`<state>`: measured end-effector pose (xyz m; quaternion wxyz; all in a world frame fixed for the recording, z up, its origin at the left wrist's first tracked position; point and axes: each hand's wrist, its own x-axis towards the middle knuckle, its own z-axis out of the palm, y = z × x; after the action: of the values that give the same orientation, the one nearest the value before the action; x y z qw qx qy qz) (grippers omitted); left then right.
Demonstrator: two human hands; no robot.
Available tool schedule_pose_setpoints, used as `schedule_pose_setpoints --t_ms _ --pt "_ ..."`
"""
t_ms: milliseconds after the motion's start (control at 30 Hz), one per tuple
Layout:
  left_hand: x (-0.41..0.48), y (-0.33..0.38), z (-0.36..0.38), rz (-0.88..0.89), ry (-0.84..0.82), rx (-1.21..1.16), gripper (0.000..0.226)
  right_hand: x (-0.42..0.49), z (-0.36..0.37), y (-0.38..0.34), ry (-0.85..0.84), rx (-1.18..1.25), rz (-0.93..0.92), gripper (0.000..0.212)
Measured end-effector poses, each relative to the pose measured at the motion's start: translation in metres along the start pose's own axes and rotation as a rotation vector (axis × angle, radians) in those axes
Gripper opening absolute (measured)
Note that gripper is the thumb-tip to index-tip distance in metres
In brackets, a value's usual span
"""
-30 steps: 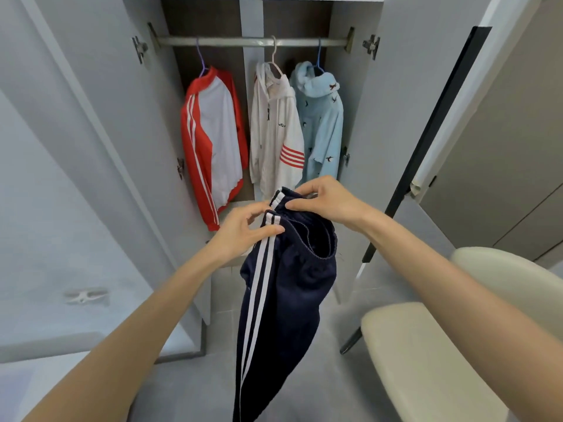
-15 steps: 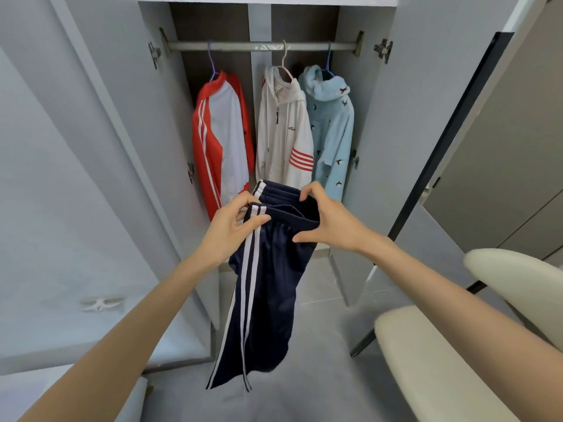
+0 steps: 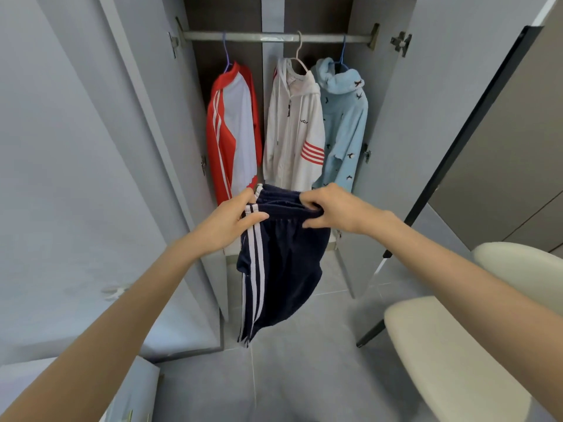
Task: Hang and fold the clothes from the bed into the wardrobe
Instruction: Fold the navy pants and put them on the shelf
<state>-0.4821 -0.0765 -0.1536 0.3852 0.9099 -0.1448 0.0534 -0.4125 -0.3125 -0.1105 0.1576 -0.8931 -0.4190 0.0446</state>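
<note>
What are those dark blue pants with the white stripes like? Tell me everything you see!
The navy track pants look soft and a bit fuzzy, with white stripes down one side and a gathered elastic waistband. They hang limp and bunched in the air in front of the open wardrobe, and their lower end seems to be off the floor. The left hand pinches the striped side of the waistband, and the right hand holds the other side with curled fingers.
</note>
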Motion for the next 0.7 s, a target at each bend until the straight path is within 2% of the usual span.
schedule_pose_setpoints --t_ms 67,167,300,367,467,600,667,700 --pt "-0.002 -0.005 0.001 0.017 0.007 0.043 0.021 0.001 0.002 -0.002 -0.013 0.019 -0.028 0.045" --pt "-0.001 -0.006 -0.003 0.098 0.101 -0.032 0.028 -0.001 -0.001 -0.001 0.131 0.133 -0.007 0.041" --pt "0.004 -0.008 0.006 0.058 -0.01 -0.13 0.028 -0.013 0.001 0.007 0.063 0.333 0.143 0.055" --pt "0.007 -0.006 0.016 0.098 -0.018 -0.139 0.024 -0.022 -0.001 0.016 0.062 0.317 0.225 0.056" --pt "0.019 0.007 0.034 0.148 -0.058 -0.078 0.016 -0.032 -0.01 0.034 0.015 0.16 0.322 0.04" --pt "0.045 0.026 0.065 0.105 -0.084 -0.058 0.043 -0.047 -0.014 0.066 -0.033 0.11 0.429 0.022" --pt "0.062 0.037 0.08 0.036 -0.087 -0.114 0.06 -0.055 -0.01 0.085 -0.016 0.245 0.513 0.019" --pt "0.072 0.042 0.088 0.009 -0.084 -0.105 0.058 -0.058 -0.008 0.094 0.012 0.327 0.553 0.021"
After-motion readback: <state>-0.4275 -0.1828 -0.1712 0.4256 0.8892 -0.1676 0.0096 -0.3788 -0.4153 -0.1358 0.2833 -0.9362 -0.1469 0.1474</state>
